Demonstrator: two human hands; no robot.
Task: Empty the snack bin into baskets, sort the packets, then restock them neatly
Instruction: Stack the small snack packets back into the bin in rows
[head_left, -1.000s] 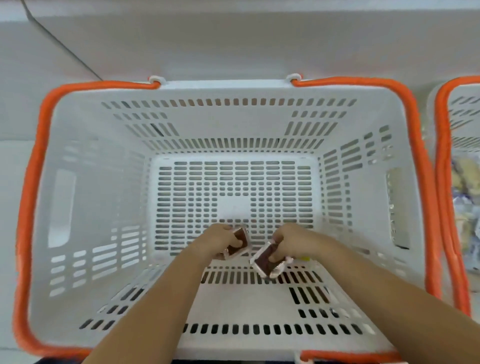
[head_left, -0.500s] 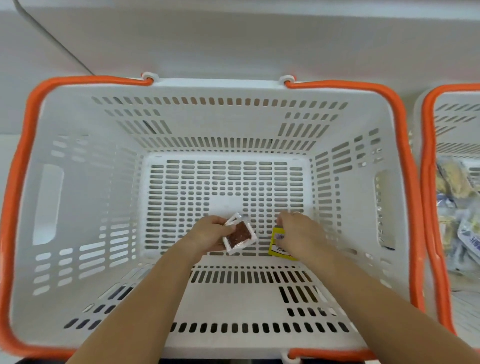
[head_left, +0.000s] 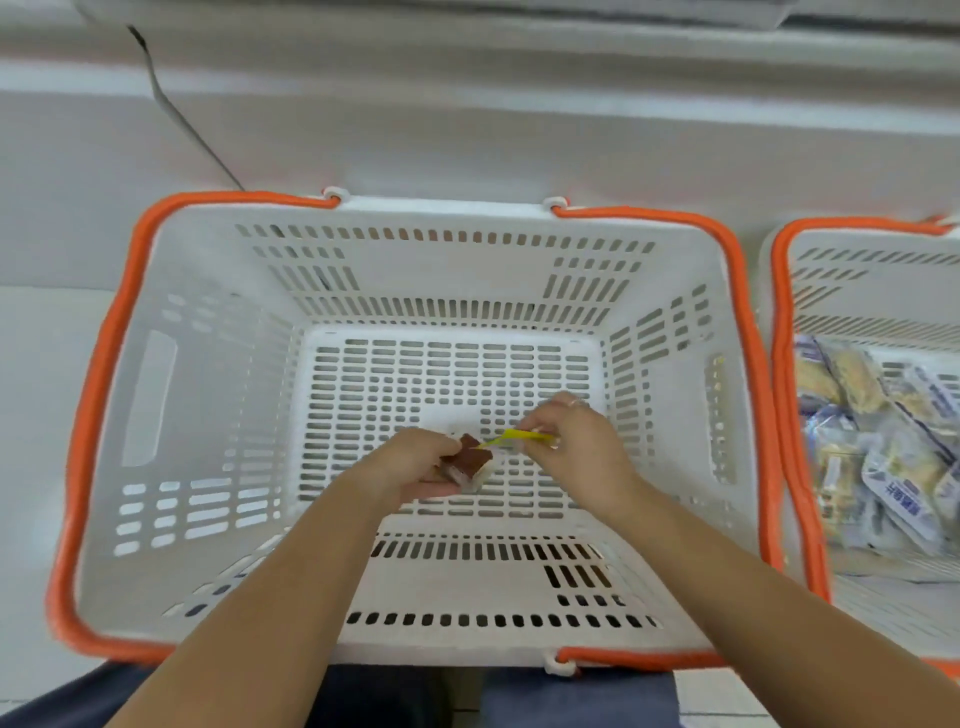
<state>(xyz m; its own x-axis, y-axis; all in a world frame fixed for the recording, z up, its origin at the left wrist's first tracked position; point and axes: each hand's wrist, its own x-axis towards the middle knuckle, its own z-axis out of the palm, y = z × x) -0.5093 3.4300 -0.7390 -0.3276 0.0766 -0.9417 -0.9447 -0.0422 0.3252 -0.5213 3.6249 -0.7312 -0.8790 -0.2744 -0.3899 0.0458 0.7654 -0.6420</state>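
Flanking baskets (head_left: 675, 291) on white floor (head_left: 47, 338)

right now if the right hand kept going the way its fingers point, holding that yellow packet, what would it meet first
The right hand points toward the left hand, so the yellow packet would probably meet the brown snack packets held there first. Their edges already look very close, though depth is unclear.

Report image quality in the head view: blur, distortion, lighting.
Head view: wide-angle bowing curves the white slotted basket's orange rim; soft, even light, no hard shadows; the right hand and its thin yellow packet are slightly motion-smeared; print on the neighbouring basket's blue-white packets is unreadable.
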